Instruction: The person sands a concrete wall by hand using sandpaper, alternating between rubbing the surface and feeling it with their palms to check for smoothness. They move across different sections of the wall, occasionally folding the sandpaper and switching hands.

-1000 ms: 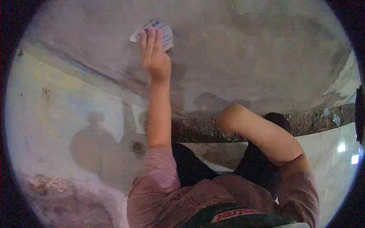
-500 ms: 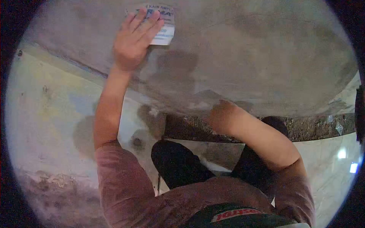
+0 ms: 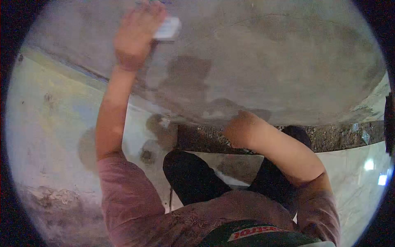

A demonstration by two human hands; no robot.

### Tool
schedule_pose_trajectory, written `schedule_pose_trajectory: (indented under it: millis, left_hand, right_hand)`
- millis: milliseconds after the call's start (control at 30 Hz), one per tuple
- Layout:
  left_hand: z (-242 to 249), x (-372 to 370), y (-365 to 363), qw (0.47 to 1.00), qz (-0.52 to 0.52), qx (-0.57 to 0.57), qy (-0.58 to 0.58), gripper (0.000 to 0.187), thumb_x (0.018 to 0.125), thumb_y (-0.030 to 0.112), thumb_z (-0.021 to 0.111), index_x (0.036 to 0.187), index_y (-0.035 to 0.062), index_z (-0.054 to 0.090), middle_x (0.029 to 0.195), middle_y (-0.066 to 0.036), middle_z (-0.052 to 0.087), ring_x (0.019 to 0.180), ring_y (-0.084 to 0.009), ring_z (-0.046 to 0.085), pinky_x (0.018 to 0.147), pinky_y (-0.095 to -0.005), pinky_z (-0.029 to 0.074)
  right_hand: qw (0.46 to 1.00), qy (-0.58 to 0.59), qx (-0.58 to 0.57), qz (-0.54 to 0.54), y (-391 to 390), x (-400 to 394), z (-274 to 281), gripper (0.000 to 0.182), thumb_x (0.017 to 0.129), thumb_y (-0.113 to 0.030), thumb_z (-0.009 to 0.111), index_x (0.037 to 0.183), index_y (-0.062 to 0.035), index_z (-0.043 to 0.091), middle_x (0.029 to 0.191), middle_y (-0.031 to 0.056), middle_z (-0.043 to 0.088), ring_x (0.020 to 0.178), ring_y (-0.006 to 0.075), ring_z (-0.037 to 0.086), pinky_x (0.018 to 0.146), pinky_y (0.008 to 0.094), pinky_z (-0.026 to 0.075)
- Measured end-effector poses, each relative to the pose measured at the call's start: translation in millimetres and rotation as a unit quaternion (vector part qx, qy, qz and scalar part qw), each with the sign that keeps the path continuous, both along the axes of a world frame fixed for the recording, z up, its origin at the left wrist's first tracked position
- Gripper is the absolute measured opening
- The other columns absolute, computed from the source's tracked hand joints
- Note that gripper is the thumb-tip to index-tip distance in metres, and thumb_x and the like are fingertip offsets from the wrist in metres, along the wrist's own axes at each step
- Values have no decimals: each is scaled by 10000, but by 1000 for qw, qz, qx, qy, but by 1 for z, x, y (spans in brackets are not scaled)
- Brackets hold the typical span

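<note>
My left hand (image 3: pixel 138 35) lies over a printed sheet (image 3: pixel 168 29) at the top left, pressing it against the grey wall surface (image 3: pixel 255 61). Motion blurs the hand, and its fingers point up over the sheet. White paper shows to the right of the fingers. My right hand (image 3: pixel 242 129) is bent inward near the lower edge of the grey surface, above my knees. Its fingers are dark and hidden from view, so whether it holds anything cannot be seen.
A rough, dark ledge (image 3: pixel 337 138) runs below the grey surface. On the left is a pale, stained wall (image 3: pixel 53 123). My dark-clothed knees (image 3: pixel 189 175) are at the bottom centre, with pale tiles (image 3: pixel 349 177) at the right.
My left hand has moved up and to the left with the printed sheet, and less of the sheet's print shows. My right hand has hardly moved.
</note>
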State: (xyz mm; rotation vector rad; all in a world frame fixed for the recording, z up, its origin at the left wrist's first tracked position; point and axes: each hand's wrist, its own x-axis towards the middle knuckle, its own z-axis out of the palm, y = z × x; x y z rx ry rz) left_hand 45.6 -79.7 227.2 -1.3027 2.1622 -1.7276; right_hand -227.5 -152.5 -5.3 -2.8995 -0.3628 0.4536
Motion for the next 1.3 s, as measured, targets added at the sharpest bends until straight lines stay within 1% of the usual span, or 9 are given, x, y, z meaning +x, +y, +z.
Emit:
schedule_pose_trajectory:
  millis: [100,333,367,567,800,933,1033,1200,1300]
  left_hand:
    - [-34,-8,-6,977,18,211,14,424,934,134,646,1354,110,698,1384,-65,703,1325,-245,638,1162,-470,464]
    - [-31,-17,-5,998,-21,57,-8,469,894,156,661,1358,95,696,1341,-76,723,1284,-269,664,1144,-485,481]
    - [-42,-25,-3,972,-39,227,37,491,870,144,660,1356,89,696,1331,-86,728,1287,-275,664,1133,-491,485]
    - [-33,-5,1,992,-8,121,25,526,850,166,715,1372,108,684,1460,-79,653,1351,-288,618,1187,-540,415]
    - [-19,-32,3,999,-36,16,38,398,919,161,674,1312,110,715,1394,-44,694,1322,-240,634,1177,-440,456]
    - [-44,-40,-9,971,-56,228,-41,424,917,175,680,1333,94,696,1404,-64,691,1322,-299,632,1164,-480,449]
    - [-25,-39,-6,997,10,71,0,418,904,180,695,1315,101,706,1395,-40,693,1299,-264,647,1133,-423,491]
    - [-38,-26,-8,958,-61,279,-30,460,906,141,690,1363,84,681,1483,-68,639,1396,-272,584,1192,-484,418]
    - [-15,-34,-3,999,30,18,13,441,889,136,696,1330,123,706,1497,-18,627,1403,-217,570,1178,-425,449]
  right_hand:
    - [1000,-9,5,1,-1,1,0,262,851,-263,752,1051,-98,782,1013,158,785,1039,340,751,898,502,586]
    - [1000,-11,15,5,2,6,1,262,848,-267,756,1043,-93,781,1002,161,786,1005,348,762,880,502,591]
    - [1000,-12,10,4,1,5,6,262,848,-267,756,1043,-93,781,1002,161,786,1005,348,762,880,502,591]
    - [946,-285,150,-25,5,-7,-17,217,838,-233,750,949,-56,808,968,163,790,990,339,766,861,499,606]
    - [990,-125,58,-22,17,3,-15,219,857,-231,732,960,-54,810,979,154,793,1003,347,765,848,498,612]
    - [999,-33,-6,-28,11,4,-7,221,868,-230,722,966,-53,810,985,149,795,1010,352,764,840,497,616]
    - [1000,-20,7,-6,11,-10,11,233,877,-233,717,987,-51,812,992,155,794,1007,355,764,852,508,610]
    - [1000,-4,-4,-13,-1,-13,13,233,860,-223,724,993,-52,810,1002,163,791,994,360,765,852,504,609]
    - [1000,-1,22,-13,6,-8,3,235,848,-216,730,997,-52,809,1009,169,789,983,363,766,852,501,609]
